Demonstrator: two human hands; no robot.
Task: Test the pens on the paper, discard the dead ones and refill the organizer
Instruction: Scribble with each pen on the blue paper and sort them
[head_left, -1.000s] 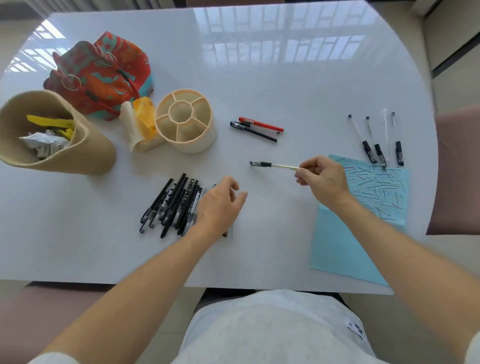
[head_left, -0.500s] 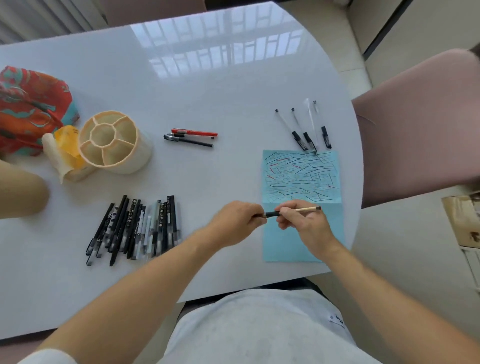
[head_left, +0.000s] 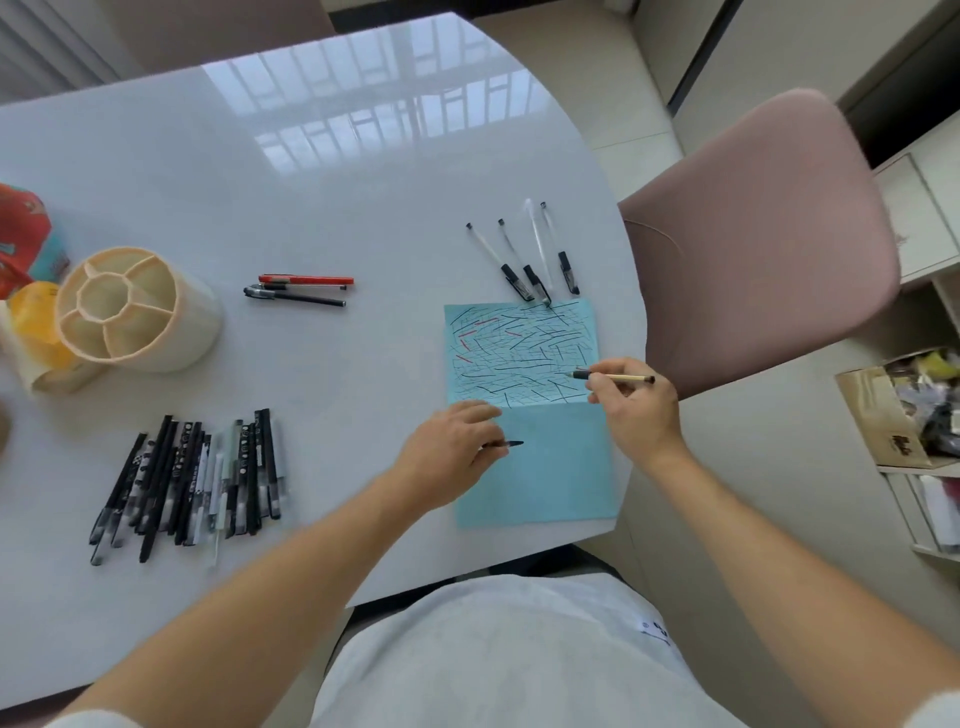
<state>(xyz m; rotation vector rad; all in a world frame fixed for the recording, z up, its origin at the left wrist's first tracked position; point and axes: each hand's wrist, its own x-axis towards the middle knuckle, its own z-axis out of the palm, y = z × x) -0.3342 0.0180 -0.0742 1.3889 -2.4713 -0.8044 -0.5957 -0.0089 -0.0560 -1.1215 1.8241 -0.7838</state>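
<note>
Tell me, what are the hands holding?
The right hand pinches a pen near its tip. The left hand grips its cap.

Red-patterned bag (head_left: 23, 234): cut off by left edge, shape unclear. Yellow item (head_left: 36, 322) behind organizer (head_left: 135, 312): partly hidden, identity unclear. Left hand (head_left: 447, 457) covers most of the black pen cap (head_left: 511, 443); grip not visible. Pen pile (head_left: 192, 478): markings blurred, count uncertain. Cardboard box (head_left: 883, 410) contents: indistinct, clipped at right edge.
</note>
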